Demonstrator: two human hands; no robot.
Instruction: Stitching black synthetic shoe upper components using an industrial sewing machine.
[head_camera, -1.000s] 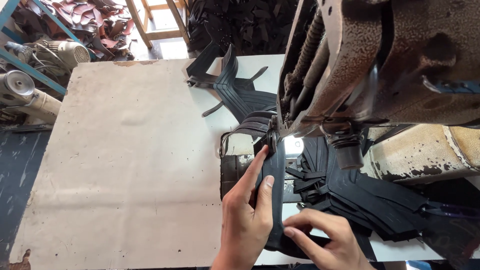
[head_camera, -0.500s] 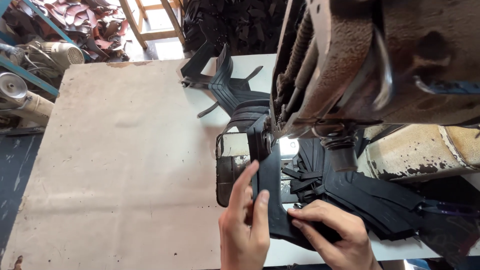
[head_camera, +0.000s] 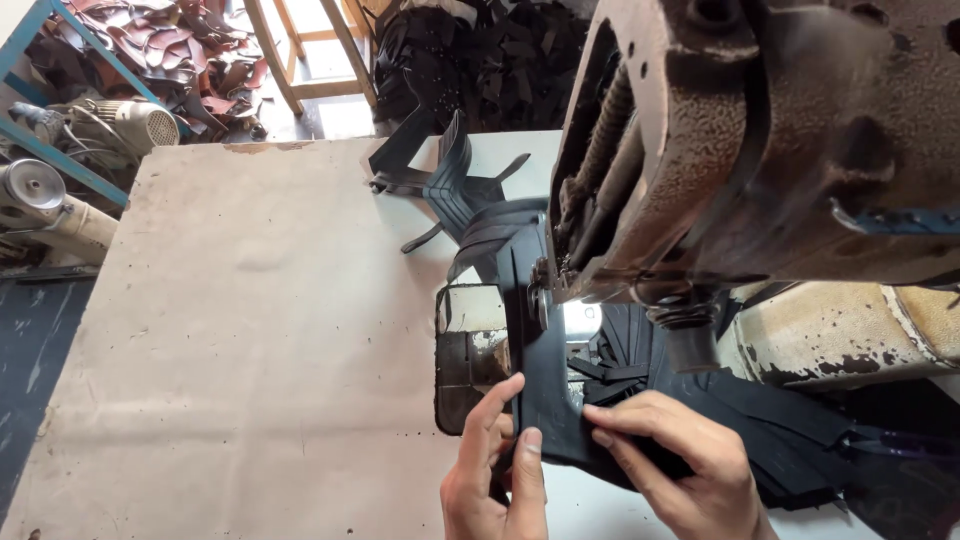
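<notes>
Now both hands press a flat black leather strip under the rusty sewing machine: left hand at seven o'clock, fingers spread flat; right hand at five o'clock, pinching its edge.

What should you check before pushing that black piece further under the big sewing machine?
1. Left hand steadying the black leather piece: ok, fingers lie on its left edge.
2. Right hand holding it flat: ok, fingers press its lower end.
3. Fingers away from the needle area: ok, both hands sit below the sewing machine head.
4. Piece lined up under the presser foot: cannot tell, the spot is shadowed.
5. Loose black pieces behind kept out of the way: ok, they lie beyond the machine.
</notes>
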